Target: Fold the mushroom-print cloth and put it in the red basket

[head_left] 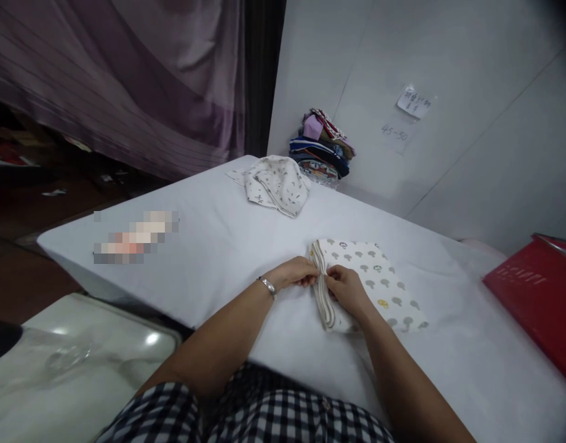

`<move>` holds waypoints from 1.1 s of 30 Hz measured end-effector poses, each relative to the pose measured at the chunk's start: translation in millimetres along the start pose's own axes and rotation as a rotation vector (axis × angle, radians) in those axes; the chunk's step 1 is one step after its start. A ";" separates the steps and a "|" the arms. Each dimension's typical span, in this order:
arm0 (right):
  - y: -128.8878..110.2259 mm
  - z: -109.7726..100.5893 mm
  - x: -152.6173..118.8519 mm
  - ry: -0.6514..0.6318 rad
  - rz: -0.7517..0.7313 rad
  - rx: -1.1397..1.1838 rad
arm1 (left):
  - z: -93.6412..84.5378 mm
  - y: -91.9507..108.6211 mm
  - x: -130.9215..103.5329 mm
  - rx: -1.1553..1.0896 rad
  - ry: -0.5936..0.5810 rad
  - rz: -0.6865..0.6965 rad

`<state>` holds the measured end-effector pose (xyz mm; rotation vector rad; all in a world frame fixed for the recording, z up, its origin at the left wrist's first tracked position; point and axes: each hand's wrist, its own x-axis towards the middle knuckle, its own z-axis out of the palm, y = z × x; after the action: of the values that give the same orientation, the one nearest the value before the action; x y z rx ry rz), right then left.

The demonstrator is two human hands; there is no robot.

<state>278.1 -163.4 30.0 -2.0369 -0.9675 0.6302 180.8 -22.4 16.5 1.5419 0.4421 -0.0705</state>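
Note:
A folded white cloth (368,277), printed with grey mushroom-like shapes and a few yellow ones, lies on the white-covered table (209,258) in front of me. Its layered folded edge faces left. My left hand (299,272) pinches that edge from the left, a metal bracelet on its wrist. From the other side, my right hand (345,288) is closed on the same edge, its fingertips close to those of the left. Parts of both hands' fingers are hidden by the cloth and by the hands themselves.
A crumpled white printed cloth (280,187) lies at the table's far end. Behind it is a stack of folded clothes (317,151) by the wall. A red bag-like object (536,301) stands at the right. A blurred-out item (138,239) lies at the left.

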 end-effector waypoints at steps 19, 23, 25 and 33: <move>-13.7 -5.5 -28.9 -0.058 -0.332 -0.365 | 7.9 -0.8 4.4 0.051 0.125 -0.055; 0.6 -6.5 -53.0 0.073 -0.452 -0.459 | 11.1 -0.7 4.5 0.041 0.143 -0.036; 12.4 -0.1 -64.6 0.075 -0.525 -0.614 | 12.0 -1.1 4.5 0.037 0.146 -0.025; 32.8 27.0 -83.1 0.058 -0.656 -0.857 | 16.2 -3.4 7.8 0.069 0.195 -0.010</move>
<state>224.2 -231.8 -3.8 -2.1760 -1.9774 -0.2567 190.7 -36.5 10.3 1.6212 0.6067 0.0578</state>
